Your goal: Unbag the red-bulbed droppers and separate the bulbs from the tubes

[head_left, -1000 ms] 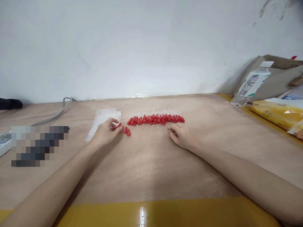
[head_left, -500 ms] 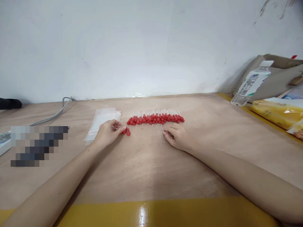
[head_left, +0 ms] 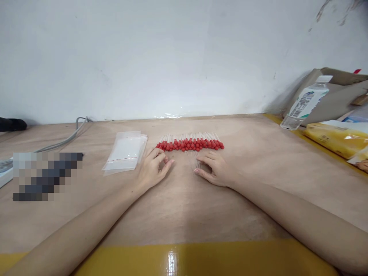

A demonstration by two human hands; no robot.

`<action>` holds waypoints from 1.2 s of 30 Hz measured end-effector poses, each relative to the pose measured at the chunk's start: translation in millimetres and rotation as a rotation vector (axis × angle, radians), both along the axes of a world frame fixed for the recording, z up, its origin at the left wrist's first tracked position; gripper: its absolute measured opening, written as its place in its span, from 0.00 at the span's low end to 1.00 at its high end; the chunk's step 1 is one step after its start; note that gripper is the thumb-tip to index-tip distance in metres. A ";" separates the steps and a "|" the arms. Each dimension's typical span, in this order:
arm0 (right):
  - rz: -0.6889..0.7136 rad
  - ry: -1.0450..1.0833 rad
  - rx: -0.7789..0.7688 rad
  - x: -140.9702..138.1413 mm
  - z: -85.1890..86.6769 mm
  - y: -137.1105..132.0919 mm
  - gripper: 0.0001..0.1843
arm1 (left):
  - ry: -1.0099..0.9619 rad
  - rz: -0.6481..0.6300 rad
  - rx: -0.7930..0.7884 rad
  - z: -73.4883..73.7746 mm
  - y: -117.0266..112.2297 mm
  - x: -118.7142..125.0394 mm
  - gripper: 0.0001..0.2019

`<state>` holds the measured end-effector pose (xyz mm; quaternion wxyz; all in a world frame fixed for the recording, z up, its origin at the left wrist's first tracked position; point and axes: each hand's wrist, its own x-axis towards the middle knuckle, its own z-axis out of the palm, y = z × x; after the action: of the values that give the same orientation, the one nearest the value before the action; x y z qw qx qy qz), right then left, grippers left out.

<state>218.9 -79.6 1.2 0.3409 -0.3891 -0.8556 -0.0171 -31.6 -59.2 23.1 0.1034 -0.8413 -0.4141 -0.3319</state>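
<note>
A row of droppers with red rubber bulbs (head_left: 189, 144) lies across the middle of the table, thin clear stems pointing to the wall. My left hand (head_left: 155, 166) rests just in front of the row's left end, thumb apart from its curled fingers, nothing visible between them. The two loose red bulbs seen there earlier are hidden behind it. Several clear thin tubes (head_left: 191, 161) without bulbs lie in front of the row. Over their right side is my right hand (head_left: 214, 167), thumb and fingers spread, touching or nearly touching the tubes.
Clear zip bags (head_left: 123, 151) are stacked left of my left hand. At the right stand a plastic bottle (head_left: 306, 103) and a grey box (head_left: 330, 99), with a yellow packet (head_left: 330, 140) beside them. A grey cable (head_left: 66, 141) and a blurred-out object (head_left: 47, 176) lie at the left.
My left hand has moved right, from the bags' edge to the front of the row, and covers the loose bulbs. My right thumb has shifted slightly left and spread from the fingers.
</note>
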 end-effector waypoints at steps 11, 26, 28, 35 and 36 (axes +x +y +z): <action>-0.006 0.116 -0.055 1.4 6.4 2.1 0.12 | 0.043 0.325 -0.114 19.1 54.4 35.8 0.16; -0.129 0.282 0.041 4.0 -1.7 7.5 0.16 | -0.180 0.333 -0.048 19.7 43.6 29.4 0.12; -0.163 0.287 0.113 6.4 -2.0 8.0 0.22 | -0.167 0.210 -0.019 16.9 26.0 22.0 0.11; -0.007 0.001 0.229 12.9 4.1 5.0 0.31 | -0.122 -0.114 -0.075 -0.5 -11.8 11.4 0.06; 0.022 -0.030 0.221 12.8 4.6 4.4 0.30 | -0.115 -0.149 -0.077 -2.8 -12.0 11.9 0.05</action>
<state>231.7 -75.2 5.8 0.3691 -0.3393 -0.8578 -0.1132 -19.7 -71.2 20.3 0.0221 -0.8527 -0.3680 -0.3701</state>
